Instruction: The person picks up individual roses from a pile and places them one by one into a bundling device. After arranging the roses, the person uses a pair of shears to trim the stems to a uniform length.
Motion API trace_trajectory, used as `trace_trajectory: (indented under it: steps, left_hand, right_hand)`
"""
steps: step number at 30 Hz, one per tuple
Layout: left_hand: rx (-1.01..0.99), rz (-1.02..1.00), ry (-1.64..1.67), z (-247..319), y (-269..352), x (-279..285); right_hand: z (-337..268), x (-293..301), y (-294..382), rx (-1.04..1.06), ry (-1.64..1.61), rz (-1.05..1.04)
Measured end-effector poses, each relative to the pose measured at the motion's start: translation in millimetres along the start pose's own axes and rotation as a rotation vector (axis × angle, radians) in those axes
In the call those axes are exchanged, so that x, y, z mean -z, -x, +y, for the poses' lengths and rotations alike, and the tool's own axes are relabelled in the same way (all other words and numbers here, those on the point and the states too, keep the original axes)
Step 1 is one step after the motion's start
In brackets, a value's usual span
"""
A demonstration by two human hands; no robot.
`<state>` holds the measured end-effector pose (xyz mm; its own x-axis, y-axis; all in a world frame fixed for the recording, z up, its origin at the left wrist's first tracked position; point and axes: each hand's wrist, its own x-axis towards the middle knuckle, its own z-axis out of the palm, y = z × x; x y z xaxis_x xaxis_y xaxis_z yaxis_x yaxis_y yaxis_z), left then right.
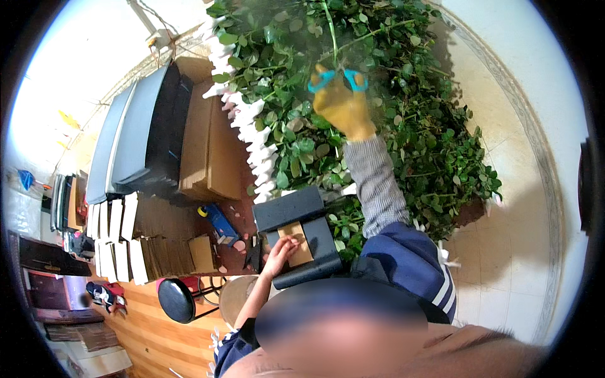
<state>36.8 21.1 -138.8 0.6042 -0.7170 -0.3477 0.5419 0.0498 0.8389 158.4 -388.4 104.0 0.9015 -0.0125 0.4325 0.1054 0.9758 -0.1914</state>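
My right hand [343, 106], in a yellow work glove, is shut on scissors with turquoise handles [355, 80]. It reaches over a large heap of leafy green cut stems [302, 141]. The scissor blades are hard to make out against a light green stem [332, 30] that runs up from them. My bare left hand [282, 250] rests on a piece of brown cardboard [301, 253], with its fingers slightly apart. Beneath that cardboard is a black padded stand [324, 236] with a raised bar at each end. White-wrapped heads [260, 156] line the heap's left side.
Stacked cardboard pieces [165, 255] and upright grey-black sheets [146, 123] stand left. A blue tape dispenser [220, 224] lies between them and the stand. Below are a black round stool [176, 300] and, farther off, another person [106, 295]. A tiled floor [496, 255] runs along the right.
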Motion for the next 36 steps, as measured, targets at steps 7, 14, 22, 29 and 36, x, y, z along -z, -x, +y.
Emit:
trace_trajectory:
  steps: [7, 14, 22, 29, 36]
  left_hand:
    - [0.062, 0.046, 0.047, 1.9, 3.1, 4.7]
    - [0.045, 0.041, -0.005, 4.8, -3.0, -4.7]
    - [0.018, 0.081, 0.008, -8.2, 9.5, 7.5]
    - [-0.034, -0.097, -0.181, 23.9, 13.8, 0.1]
    - [-0.142, -0.122, -0.182, 30.5, 25.5, -8.8]
  right_hand:
    - [-53.2, 70.2, -94.9, 0.151, -0.107, 0.251]
    - [-82.6, 113.9, -82.1, -0.035, -0.185, -0.010]
    - [81.5, -23.0, 40.4, -0.321, 0.857, -0.008]
    - [214.5, -17.8, 184.8, -0.571, 1.560, -0.126]
    - [237.1, 16.9, 219.4, -0.845, 1.727, -0.122]
